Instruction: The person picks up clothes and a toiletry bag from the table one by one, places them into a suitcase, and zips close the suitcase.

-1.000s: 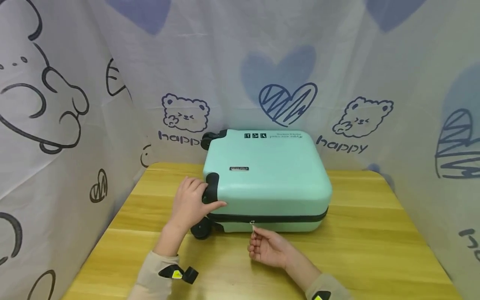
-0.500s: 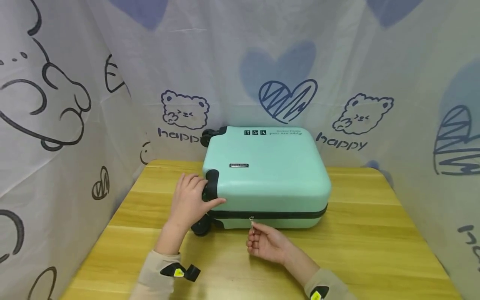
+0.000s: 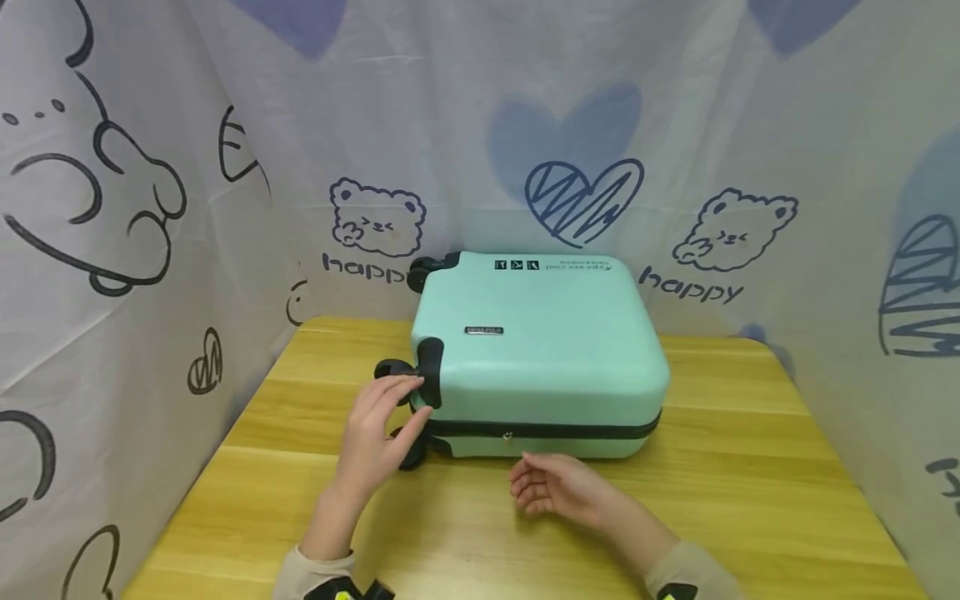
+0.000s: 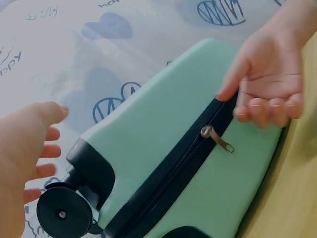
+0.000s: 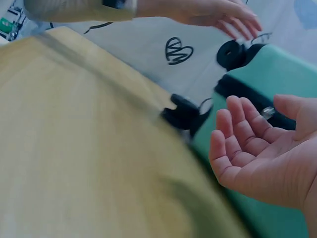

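A mint-green hard-shell suitcase (image 3: 540,342) lies flat on the table, its black wheels (image 4: 64,210) pointing left. A black zipper (image 3: 585,431) runs along its near side, with a metal zipper pull (image 4: 218,139) hanging free toward the left end. My left hand (image 3: 375,429) hovers by the near left corner, fingers loosely spread and holding nothing; the left wrist view shows a gap between it and the corner wheel. Just right of the zipper pull, my right hand (image 3: 558,487) is palm up with relaxed, slightly bent fingers and nothing in them.
The yellow wood-grain table (image 3: 750,467) extends around the suitcase on the left, right and near sides. A white curtain (image 3: 450,125) printed with hearts and bears encloses the back and both sides, close behind the suitcase.
My right hand has let go of the zipper pull and drawn slightly right. My left hand has come off the suitcase corner and moved down toward me, uncovering the wheel there.
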### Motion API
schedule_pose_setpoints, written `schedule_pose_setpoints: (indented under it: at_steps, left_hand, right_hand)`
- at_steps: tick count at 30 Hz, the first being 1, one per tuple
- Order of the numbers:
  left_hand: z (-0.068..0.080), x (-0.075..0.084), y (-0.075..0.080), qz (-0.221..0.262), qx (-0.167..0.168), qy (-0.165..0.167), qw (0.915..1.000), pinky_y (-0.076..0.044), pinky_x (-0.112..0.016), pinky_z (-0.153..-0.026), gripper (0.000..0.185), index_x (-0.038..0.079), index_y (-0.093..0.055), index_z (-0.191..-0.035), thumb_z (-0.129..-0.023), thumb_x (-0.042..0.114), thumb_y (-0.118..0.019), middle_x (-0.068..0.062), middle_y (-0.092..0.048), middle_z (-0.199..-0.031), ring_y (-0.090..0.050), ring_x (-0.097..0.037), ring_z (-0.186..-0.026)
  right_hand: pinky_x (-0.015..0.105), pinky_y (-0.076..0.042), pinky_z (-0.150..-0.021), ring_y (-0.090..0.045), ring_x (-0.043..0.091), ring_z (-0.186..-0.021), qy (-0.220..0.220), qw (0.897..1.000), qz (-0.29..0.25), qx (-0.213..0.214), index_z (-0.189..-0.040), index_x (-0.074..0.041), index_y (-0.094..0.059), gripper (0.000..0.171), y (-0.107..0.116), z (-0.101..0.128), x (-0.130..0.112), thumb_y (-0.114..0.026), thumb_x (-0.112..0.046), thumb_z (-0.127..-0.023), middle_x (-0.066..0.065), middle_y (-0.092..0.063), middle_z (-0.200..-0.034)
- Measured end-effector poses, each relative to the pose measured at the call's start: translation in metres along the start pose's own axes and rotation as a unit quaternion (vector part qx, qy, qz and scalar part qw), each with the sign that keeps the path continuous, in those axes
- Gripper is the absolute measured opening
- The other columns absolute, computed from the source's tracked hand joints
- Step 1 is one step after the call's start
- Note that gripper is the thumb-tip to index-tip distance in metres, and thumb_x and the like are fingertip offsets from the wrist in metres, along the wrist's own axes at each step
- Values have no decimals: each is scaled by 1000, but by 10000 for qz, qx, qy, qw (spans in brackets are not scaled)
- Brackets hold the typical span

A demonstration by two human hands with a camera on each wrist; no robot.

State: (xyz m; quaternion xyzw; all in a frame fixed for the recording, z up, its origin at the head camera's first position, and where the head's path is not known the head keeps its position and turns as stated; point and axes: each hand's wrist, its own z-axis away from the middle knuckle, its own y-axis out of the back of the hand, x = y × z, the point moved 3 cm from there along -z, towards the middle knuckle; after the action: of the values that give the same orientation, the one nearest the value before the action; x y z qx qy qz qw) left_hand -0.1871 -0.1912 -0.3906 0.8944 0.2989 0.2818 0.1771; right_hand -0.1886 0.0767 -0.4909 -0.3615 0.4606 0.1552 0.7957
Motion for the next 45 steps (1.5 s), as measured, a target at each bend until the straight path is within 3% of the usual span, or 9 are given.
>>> schedule_pose_setpoints:
  at_steps: [7,10,19,25,29,33,39,42,45]
  left_hand:
    - [17,13,-2,994,37,469,9939,-45,-14,-98,29,4,-70,-113,-84,2,-72,-8,-70,-110,-63,-19,-106]
    - [23,14,-8,1717,-352,1189,9773,-49,-15,-92,26,4,-69,-114,-89,2,-67,-10,-71,-111,-65,-13,-105]
    - [49,6,-49,3733,-1785,3688,8324,-52,-33,-99,38,1,-64,-122,-101,30,-52,-25,-66,-119,-67,-16,-106]
    - [63,2,-80,4407,-2007,4281,7630,-48,-48,-103,53,-8,-54,-131,-100,35,-53,-26,-62,-124,-67,-13,-104]
    - [71,2,-95,4722,-1986,4502,7314,-44,-51,-106,60,-12,-49,-133,-99,37,-54,-25,-61,-128,-64,-24,-114]
    - [77,5,-106,4777,-1956,4657,7189,-45,-49,-107,60,-10,-49,-134,-98,38,-54,-26,-57,-132,-58,-34,-122]
    - [83,9,-117,4751,-2120,4672,7148,-47,-45,-105,57,-6,-49,-137,-99,35,-53,-27,-54,-137,-55,-38,-125]
    - [84,10,-122,4733,-2202,4693,7122,-48,-45,-104,57,-5,-46,-140,-99,34,-53,-25,-53,-139,-57,-36,-124]
    - [83,11,-127,4766,-2274,4788,7013,-49,-44,-103,60,-6,-41,-143,-99,34,-54,-22,-54,-140,-60,-33,-121]
  right_hand:
    - [27,-53,-81,-64,12,-89,534,9909,1231,99,-114,-4,-60,34,3,26,-44,-43,-32,-104,-3,-68,-99]
    - [29,-53,-83,-64,14,-91,781,9817,1701,357,-115,1,-57,36,5,38,-64,-44,-31,-104,-2,-67,-100]
    - [27,-55,-86,-64,20,-97,2414,9243,2694,1219,-119,10,-51,30,11,66,-115,-50,-15,-102,1,-66,-104]
    - [19,-52,-90,-61,15,-107,3678,8499,3316,1802,-118,9,-54,26,17,71,-138,-58,3,-93,-6,-61,-114]
    - [17,-44,-100,-53,12,-116,4145,7908,3918,2219,-120,7,-55,37,20,70,-145,-66,9,-85,1,-57,-121]
    - [32,-31,-114,-41,20,-133,4015,6982,5188,2865,-121,-3,-60,47,28,67,-145,-79,-7,-78,9,-55,-131]
    - [60,-31,-110,-39,42,-137,3900,5214,6990,2958,-130,-10,-59,78,38,59,-139,-67,-67,-78,16,-53,-138]
    - [59,-33,-111,-40,41,-138,3658,4770,7410,2991,-136,-12,-55,89,39,56,-136,-62,-75,-74,16,-50,-144]
    - [58,-32,-112,-38,38,-140,3255,4602,7670,3066,-143,-15,-48,95,38,53,-134,-68,-72,-69,15,-46,-149]
